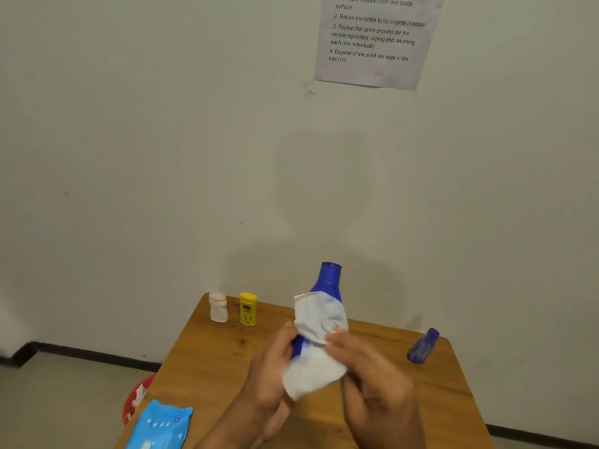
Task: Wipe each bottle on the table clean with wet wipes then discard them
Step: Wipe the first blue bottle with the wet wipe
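Rubbing the big blue bottle [330, 280] held up over the table [227, 358], my left hand [269, 377] grips its bottom while my right hand [372, 380] pinches the wipe [319, 345] round it, so I think next I set it down and pick another.

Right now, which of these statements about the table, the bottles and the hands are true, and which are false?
1. Both hands hold the large blue plastic bottle wrapped in a white wet wipe. True.
2. The small yellow bottle lies on its side. False: it stands upright beside the small white bottle.
3. The small dark blue bottle is on the wooden table, right of the hands. True.
4. The light blue wipes pack sits at the table's far edge. False: it is at the near left corner.
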Action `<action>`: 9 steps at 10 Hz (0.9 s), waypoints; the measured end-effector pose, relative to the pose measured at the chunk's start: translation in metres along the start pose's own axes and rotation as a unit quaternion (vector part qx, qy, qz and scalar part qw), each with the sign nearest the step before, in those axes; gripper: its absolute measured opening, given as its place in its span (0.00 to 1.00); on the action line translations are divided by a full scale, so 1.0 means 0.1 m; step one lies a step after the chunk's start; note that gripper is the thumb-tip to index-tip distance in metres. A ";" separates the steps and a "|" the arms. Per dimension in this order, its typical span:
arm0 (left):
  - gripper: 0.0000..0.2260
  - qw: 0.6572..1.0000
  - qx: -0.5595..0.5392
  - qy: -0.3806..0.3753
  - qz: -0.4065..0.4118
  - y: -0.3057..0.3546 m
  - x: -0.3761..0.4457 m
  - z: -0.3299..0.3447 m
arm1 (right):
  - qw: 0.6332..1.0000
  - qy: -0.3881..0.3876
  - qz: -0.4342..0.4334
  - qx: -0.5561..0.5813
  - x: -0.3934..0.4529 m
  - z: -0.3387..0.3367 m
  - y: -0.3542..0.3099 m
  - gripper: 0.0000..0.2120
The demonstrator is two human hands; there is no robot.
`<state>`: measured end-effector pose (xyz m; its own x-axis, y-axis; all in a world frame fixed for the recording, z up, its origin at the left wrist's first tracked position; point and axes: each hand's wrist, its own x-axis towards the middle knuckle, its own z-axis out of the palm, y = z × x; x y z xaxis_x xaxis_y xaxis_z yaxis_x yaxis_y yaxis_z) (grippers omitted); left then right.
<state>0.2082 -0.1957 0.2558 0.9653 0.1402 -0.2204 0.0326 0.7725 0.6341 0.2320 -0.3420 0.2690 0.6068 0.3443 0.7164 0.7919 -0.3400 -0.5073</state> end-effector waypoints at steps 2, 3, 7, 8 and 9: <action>0.30 0.997 0.069 -0.014 -0.009 0.07 -0.06 0.02 | 0.868 0.138 0.344 0.332 0.27 -0.27 0.03 0.14; 0.38 0.995 0.080 -0.055 -0.001 0.09 -0.08 0.04 | 0.773 0.143 0.392 0.477 0.30 -0.27 0.02 0.20; 0.17 0.989 0.096 -0.078 -0.077 0.06 -0.18 -0.08 | 0.998 -0.048 -0.029 -0.030 0.20 -0.04 -0.14 0.18; 0.18 0.993 0.029 -0.035 -0.107 0.00 -0.06 -0.41 | 0.989 -0.100 -0.092 -0.056 0.13 0.05 -0.18 0.20; 0.28 0.980 0.122 -0.109 -0.108 0.02 -0.08 -0.29 | 0.983 -0.079 -0.140 -0.094 0.36 0.01 -0.15 0.17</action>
<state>0.1930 -0.1769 0.2372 0.9604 -0.1677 -0.2226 0.2787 0.5940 0.7546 0.2415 -0.3240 0.3021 0.3824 0.5741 0.7240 0.9115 -0.3629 -0.1937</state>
